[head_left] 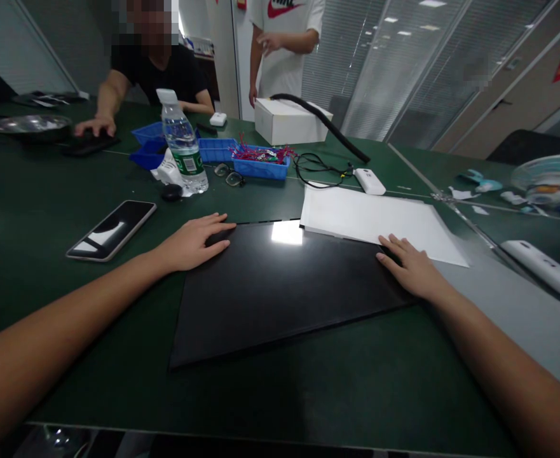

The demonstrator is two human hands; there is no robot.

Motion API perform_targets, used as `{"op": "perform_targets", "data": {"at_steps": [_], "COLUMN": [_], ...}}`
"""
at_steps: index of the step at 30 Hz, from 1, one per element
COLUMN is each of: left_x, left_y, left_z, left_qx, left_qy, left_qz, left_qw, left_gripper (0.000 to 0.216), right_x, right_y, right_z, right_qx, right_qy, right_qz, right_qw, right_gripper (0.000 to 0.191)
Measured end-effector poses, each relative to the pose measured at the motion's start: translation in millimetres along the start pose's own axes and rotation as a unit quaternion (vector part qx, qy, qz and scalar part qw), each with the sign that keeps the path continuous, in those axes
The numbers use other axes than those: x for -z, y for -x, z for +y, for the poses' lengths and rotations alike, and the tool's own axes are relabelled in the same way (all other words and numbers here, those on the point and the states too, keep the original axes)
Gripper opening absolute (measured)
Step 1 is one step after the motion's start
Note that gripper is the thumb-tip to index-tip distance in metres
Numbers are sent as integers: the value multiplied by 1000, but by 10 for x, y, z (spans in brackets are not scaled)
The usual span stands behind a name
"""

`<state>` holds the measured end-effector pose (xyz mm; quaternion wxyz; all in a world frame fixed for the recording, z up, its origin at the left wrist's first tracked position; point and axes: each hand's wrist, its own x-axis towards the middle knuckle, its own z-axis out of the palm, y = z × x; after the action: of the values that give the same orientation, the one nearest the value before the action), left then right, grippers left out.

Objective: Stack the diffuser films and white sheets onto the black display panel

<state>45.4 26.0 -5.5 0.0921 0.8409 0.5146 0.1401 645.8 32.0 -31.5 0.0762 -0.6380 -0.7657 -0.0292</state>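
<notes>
A thin, glossy black panel [280,292], like a display screen, lies flat on the green table in front of me and reflects a bright patch of light. At its upper left edge rests my left hand [194,243], palm down, fingers stretched and apart. My right hand [412,268] lies on the panel's right end, its fingers spread, some reaching the border of a white sheet-like panel [379,216]. That white panel sits behind and partly against the black one. Neither hand is closed around anything.
A phone [112,230] lies left, near a water bottle [183,146]. Blue bins [261,168], one with wired parts, eyeglasses [229,174], a black cable [315,170] and a white box [286,124] stand behind. A grey sheet [508,305] lies right. Two people are across the table.
</notes>
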Motion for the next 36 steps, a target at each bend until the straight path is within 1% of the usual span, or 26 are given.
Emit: {"op": "perform_targets", "data": {"at_steps": [3,10,15,20,26,29,32,36], "left_x": [10,23,60,109,135,134,128,132], "left_y": [-4,-19,-21,-2,10,14,19,22], "left_z": [17,8,-5,-111,-263,-290,-296,-282], "left_qx": [4,12,21,49,51,51,53,59], "left_qy": [-11,-30,-57,-78,-80,-83,-81,-77], "left_qz": [-2,-4,-7,-6,4,1,-1,-5], "left_qw": [1000,999,998,996,995,995,995,995], "left_gripper": [69,68,70,70,68,69,69,69], "right_x": [2,45,134,230,261,253,230,197], "right_y": [-22,-91,-62,-32,-32,-29,-28,-37], "right_z": [35,176,251,298,275,234,167,68], "right_qx": [-18,-95,-142,-187,-215,-211,-161,-97], "right_qy": [-3,9,29,60,80,83,75,45], "right_qz": [-6,-15,-29,-60,-80,-69,-36,-8], "right_qw": [1000,995,989,979,970,972,983,994], "right_gripper": [71,82,79,81,86,93,94,88]}}
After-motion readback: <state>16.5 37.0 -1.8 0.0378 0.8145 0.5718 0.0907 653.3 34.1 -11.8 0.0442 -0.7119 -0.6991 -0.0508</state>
